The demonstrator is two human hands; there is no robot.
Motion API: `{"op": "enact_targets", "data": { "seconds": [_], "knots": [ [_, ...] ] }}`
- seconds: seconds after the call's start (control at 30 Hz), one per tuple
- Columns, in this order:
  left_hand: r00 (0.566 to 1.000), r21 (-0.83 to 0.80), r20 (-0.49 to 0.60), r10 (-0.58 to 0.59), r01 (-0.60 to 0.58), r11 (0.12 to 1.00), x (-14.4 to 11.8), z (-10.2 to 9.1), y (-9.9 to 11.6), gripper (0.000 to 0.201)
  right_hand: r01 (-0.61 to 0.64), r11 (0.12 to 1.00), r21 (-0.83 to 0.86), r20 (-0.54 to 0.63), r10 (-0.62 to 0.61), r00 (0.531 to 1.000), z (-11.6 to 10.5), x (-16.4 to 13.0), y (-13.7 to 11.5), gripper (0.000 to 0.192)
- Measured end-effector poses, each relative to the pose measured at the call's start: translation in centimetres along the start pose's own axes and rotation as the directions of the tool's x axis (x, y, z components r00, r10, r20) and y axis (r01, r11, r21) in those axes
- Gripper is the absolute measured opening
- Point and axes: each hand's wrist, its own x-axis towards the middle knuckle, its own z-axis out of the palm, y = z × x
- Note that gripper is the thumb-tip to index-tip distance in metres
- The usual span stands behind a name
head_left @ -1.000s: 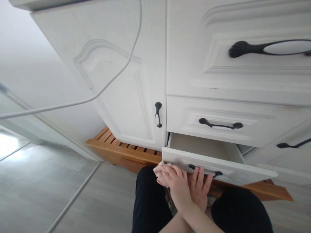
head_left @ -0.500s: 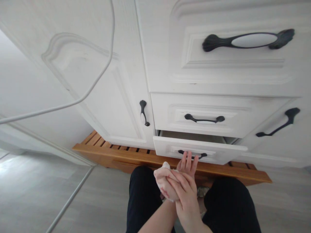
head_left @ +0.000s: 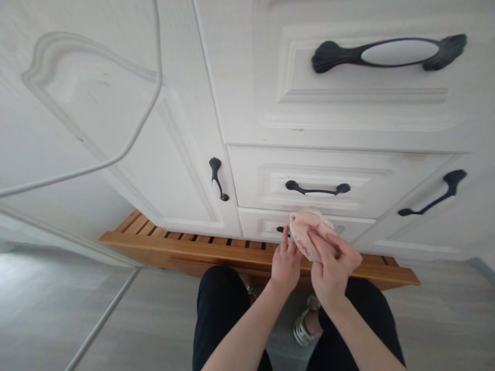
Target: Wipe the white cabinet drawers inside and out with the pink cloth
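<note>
My right hand [head_left: 334,265] grips a folded pale pink cloth [head_left: 309,232] with red marks, held in front of the lowest drawer [head_left: 259,225]. The cloth hides much of that drawer's front and handle. Just left of it, my left hand [head_left: 286,265] has its fingers stretched up toward the dark handle [head_left: 281,229] of the same drawer; whether they touch it I cannot tell. That drawer sits closed, flush under the middle drawer [head_left: 251,180].
The white cabinet has a tall left door [head_left: 181,154], a large upper drawer [head_left: 266,103] and a right-hand door [head_left: 410,232]. It rests on a slatted wooden base [head_left: 185,255]. A white cable [head_left: 135,134] hangs at the left. A shoe [head_left: 303,330] shows below my hands.
The lowest drawer was partly pulled out and is now closed. My right hand, crossed over my left wrist before, has moved right and up with the cloth to the drawer front.
</note>
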Motion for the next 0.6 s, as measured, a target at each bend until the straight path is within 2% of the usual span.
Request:
{"op": "enact_targets", "data": {
  "seconds": [0.1,0.17,0.23,0.27,0.3,0.33,0.4,0.43,0.47,0.5,0.53,0.57,0.6],
  "knots": [
    [0.999,0.041,0.002,0.040,-0.040,0.998,-1.4,-0.9,-0.7,0.068,0.179,0.979,-0.093,0.026,-0.178,0.984,3.1,0.2,4.3,0.026],
    [0.998,0.030,0.028,0.065,-0.065,0.997,-3.9,-0.8,-1.1,0.074,0.266,0.958,-0.108,0.072,-0.259,0.963,5.2,0.4,5.3,0.020],
    [0.989,-0.036,0.124,0.081,-0.077,0.996,-7.6,0.1,-0.9,0.080,0.311,0.947,-0.083,0.099,-0.302,0.948,7.0,0.9,3.9,0.019],
    [0.974,-0.093,0.219,0.060,-0.040,0.995,-9.7,0.8,-0.6,0.084,0.325,0.944,-0.055,0.108,-0.318,0.942,7.9,1.2,2.3,0.021],
    [0.942,-0.144,0.336,0.004,0.047,0.989,-11.9,1.5,-0.2,0.087,0.333,0.943,-0.015,0.118,-0.329,0.937,8.8,1.6,0.4,0.024],
    [0.894,-0.170,0.443,-0.072,0.162,0.972,-14.0,2.3,0.2,0.091,0.340,0.940,0.030,0.114,-0.341,0.933,9.7,2.0,-1.7,0.024],
    [0.762,-0.213,0.634,-0.131,0.335,0.918,-17.8,3.5,1.0,0.095,0.349,0.930,0.111,0.094,-0.360,0.928,11.8,2.7,-5.9,0.023],
    [0.654,-0.191,0.743,-0.141,0.408,0.893,-19.3,3.9,1.2,0.097,0.359,0.923,0.140,0.081,-0.372,0.925,12.9,3.0,-7.6,0.023],
    [0.513,-0.168,0.853,-0.100,0.451,0.877,-20.4,4.2,1.2,0.100,0.372,0.914,0.160,0.068,-0.386,0.920,14.0,3.1,-9.0,0.024],
    [0.409,-0.167,0.911,-0.049,0.476,0.863,-21.1,4.5,1.0,0.099,0.388,0.905,0.173,0.053,-0.402,0.914,15.0,3.1,-10.0,0.024],
    [0.342,-0.176,0.940,-0.004,0.494,0.851,-21.6,4.6,0.7,0.095,0.409,0.894,0.183,0.044,-0.423,0.905,15.9,3.0,-10.5,0.025],
    [0.322,-0.202,0.946,0.030,0.516,0.833,-21.7,4.7,0.4,0.089,0.433,0.880,0.194,0.050,-0.449,0.892,16.6,2.7,-10.7,0.026],
    [0.343,-0.232,0.939,0.039,0.544,0.807,-21.7,4.8,0.0,0.079,0.457,0.864,0.211,0.076,-0.481,0.873,17.2,2.2,-10.5,0.026]
  ]
}}
